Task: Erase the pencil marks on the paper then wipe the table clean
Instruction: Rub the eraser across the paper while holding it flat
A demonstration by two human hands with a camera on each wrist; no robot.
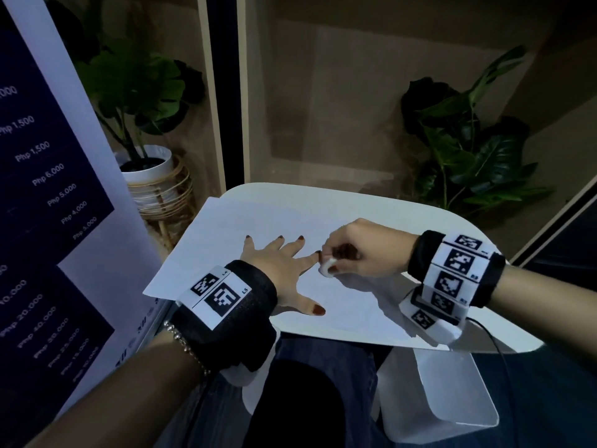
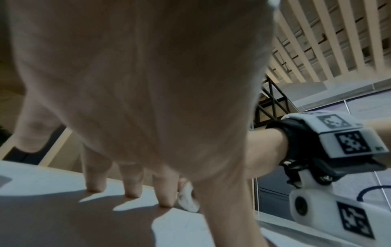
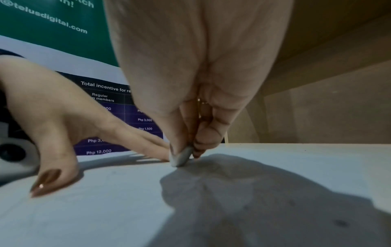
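A white sheet of paper (image 1: 226,227) lies on the small white table (image 1: 468,227). My left hand (image 1: 281,263) lies flat on the paper with its fingers spread, holding it down. My right hand (image 1: 355,250) pinches a small white eraser (image 1: 327,266) between thumb and fingers, right beside the left index fingertip. The eraser (image 3: 182,157) touches the paper (image 3: 105,200) in the right wrist view. In the left wrist view the eraser (image 2: 188,198) shows behind the spread fingers (image 2: 95,182). Pencil marks are too faint to make out.
A tall printed banner (image 1: 48,189) stands close on the left. A potted plant in a rattan stand (image 1: 155,176) sits behind the table's left corner, another plant (image 1: 478,147) at the back right. My lap (image 1: 307,399) is under the table's near edge.
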